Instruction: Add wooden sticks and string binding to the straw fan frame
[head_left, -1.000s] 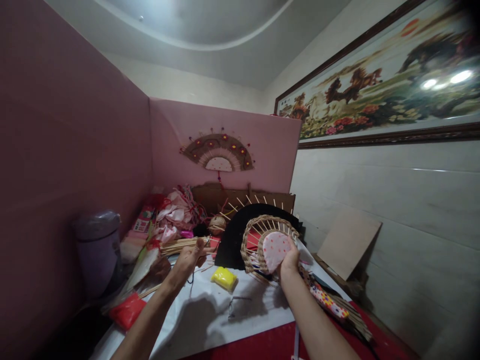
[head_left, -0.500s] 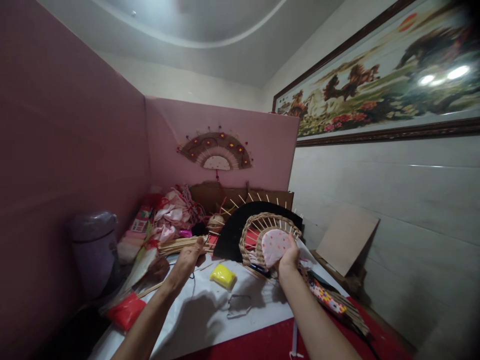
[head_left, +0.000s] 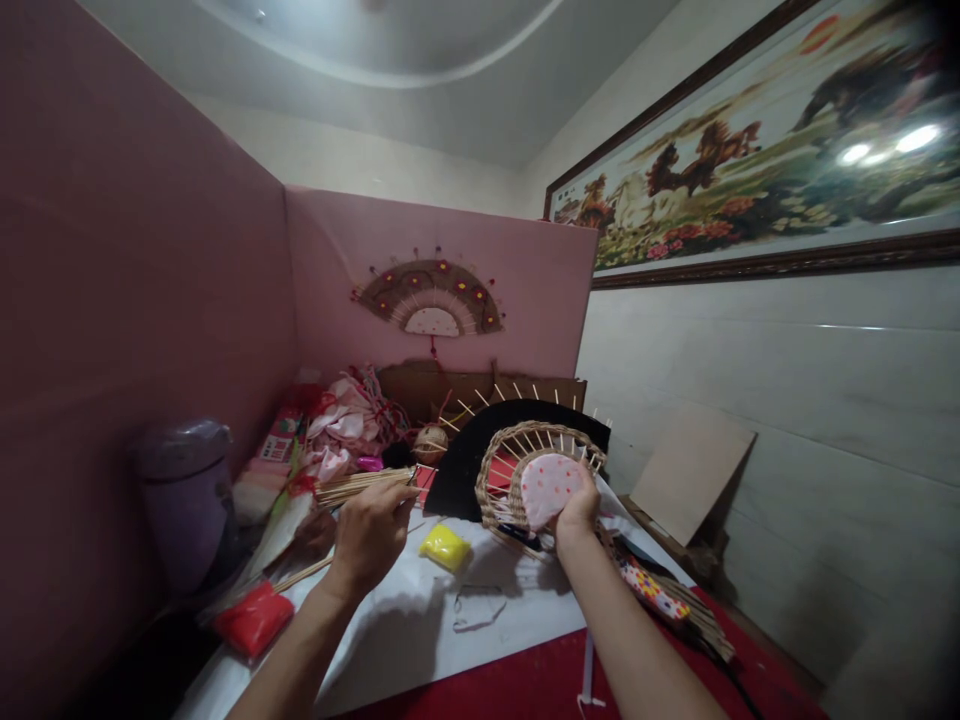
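Woven fan (head_left: 546,488), its black arc (head_left: 461,465) behind: the right hand (head_left: 579,512) grasps it by its dotted pad, fingers hidden behind. Left of the fan, the left hand (head_left: 369,535) has just rolled knuckles-up, perhaps bringing its fingertips to bear; whether they pinch anything, I cannot tell. Farther left lies the stick bundle (head_left: 352,487), partly covered; near the fan's lower edge, a dark object (head_left: 520,537) is unclear.

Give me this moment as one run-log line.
left hand at thin wooden sticks, grip unclear | right hand holding woven fan with pink dotted centre | yellow wrapped packet on white sheet
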